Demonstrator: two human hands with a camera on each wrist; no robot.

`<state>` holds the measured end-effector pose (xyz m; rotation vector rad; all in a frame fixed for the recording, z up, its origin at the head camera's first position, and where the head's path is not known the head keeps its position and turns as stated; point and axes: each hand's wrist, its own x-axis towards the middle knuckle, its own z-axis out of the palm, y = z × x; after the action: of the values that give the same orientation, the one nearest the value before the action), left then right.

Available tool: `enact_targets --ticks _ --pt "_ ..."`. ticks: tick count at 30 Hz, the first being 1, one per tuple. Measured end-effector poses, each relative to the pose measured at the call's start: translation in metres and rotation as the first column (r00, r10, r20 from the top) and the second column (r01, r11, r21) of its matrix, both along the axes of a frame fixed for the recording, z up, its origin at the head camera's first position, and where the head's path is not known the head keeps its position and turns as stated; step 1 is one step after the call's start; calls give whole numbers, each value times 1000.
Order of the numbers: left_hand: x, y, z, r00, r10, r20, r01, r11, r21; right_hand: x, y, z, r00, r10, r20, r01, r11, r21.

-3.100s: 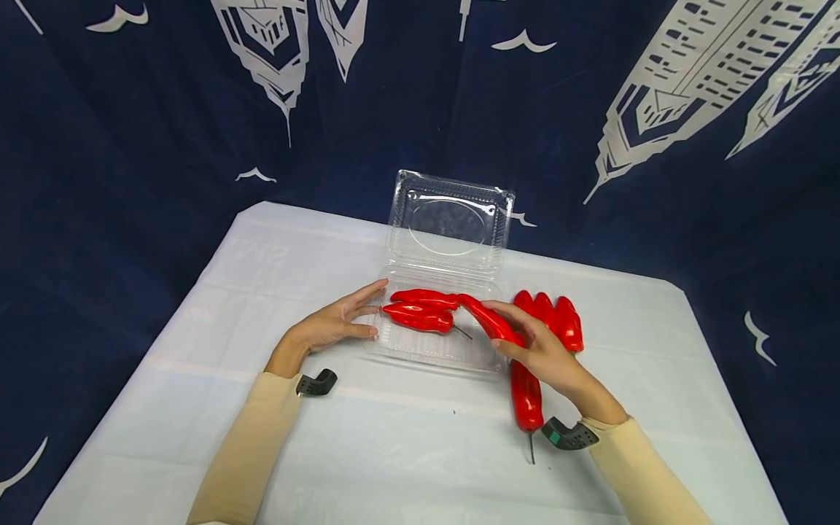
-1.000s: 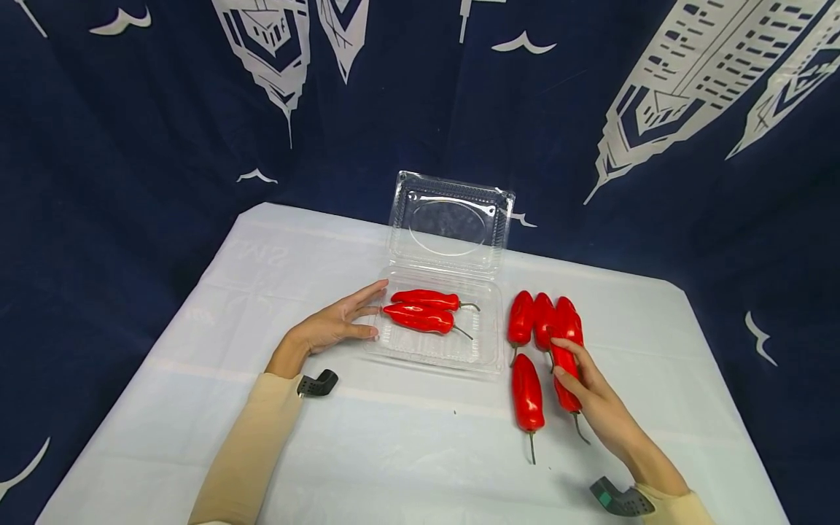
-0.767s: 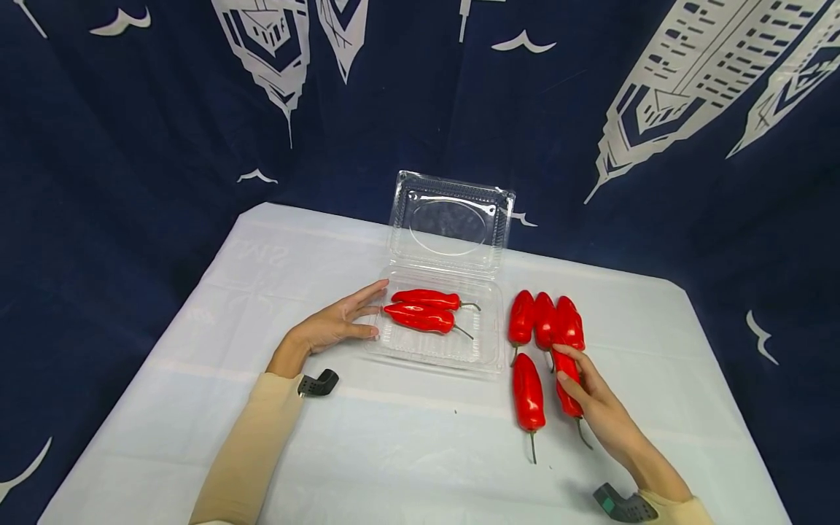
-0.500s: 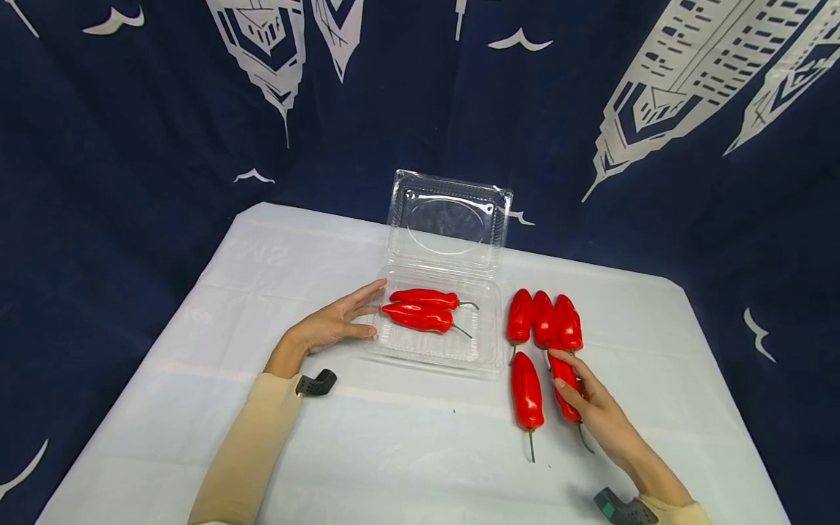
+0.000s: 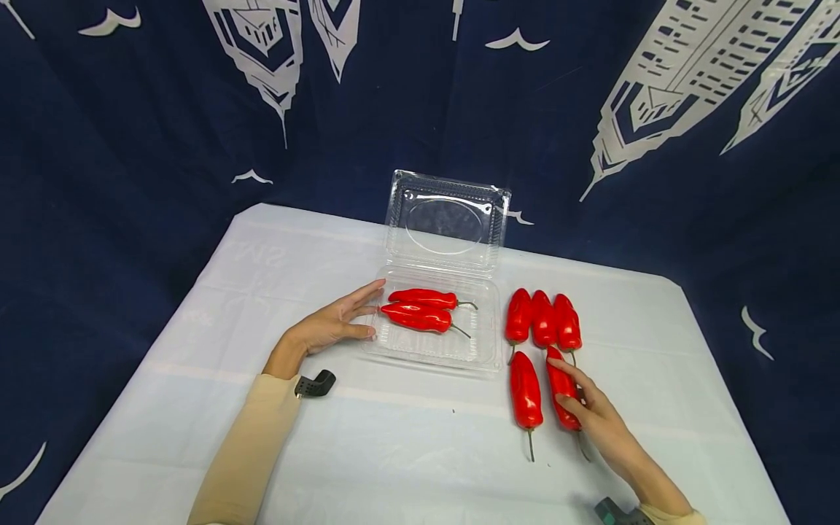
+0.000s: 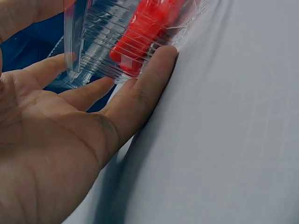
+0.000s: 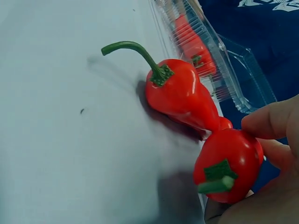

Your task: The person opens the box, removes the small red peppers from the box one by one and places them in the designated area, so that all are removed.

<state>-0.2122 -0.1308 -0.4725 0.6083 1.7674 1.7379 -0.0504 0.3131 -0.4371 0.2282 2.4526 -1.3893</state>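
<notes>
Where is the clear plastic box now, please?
In the head view, the clear plastic box stands open on the table, between the left hand and the row of three red peppers to its right.

Each pepper shines the same bright red — the two at left (image 5: 417, 317), the far-right three (image 5: 543, 319), the near-right two (image 5: 526, 391) — with pale highlights and green stems (image 7: 132, 45). The box base (image 5: 420, 353) is clear and ribbed; the clear lid (image 5: 446, 227), on its far side, carries an oval outline. The tablecloth (image 5: 394, 452) is white. At the far side, the curtain (image 5: 164, 109) is navy, printed with white towers (image 5: 669, 95) and white bird-like curves (image 5: 518, 39). The sleeves (image 5: 236, 452) are beige, the left wrist mount (image 5: 317, 383) black.
</notes>
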Motion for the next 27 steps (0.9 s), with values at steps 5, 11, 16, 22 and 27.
enact_targets --ticks 5,11,16,22,27 --pt "0 1 1 1000 11 17 -11 1000 -13 2 0 -3 1000 -14 9 14 1000 12" --pt "0 1 1 1000 16 19 -15 1000 -13 3 1 -7 1000 -10 -17 10 1000 27" --pt "1 1 1 1000 21 19 -20 1000 -19 3 1 -10 999 0 -41 1 999 32" --pt "2 1 3 1000 22 22 -21 1000 -18 2 2 -13 998 6 -64 -3 999 47" --pt "2 1 4 999 19 27 -19 1000 -17 2 3 -16 999 -9 -50 12 998 55"
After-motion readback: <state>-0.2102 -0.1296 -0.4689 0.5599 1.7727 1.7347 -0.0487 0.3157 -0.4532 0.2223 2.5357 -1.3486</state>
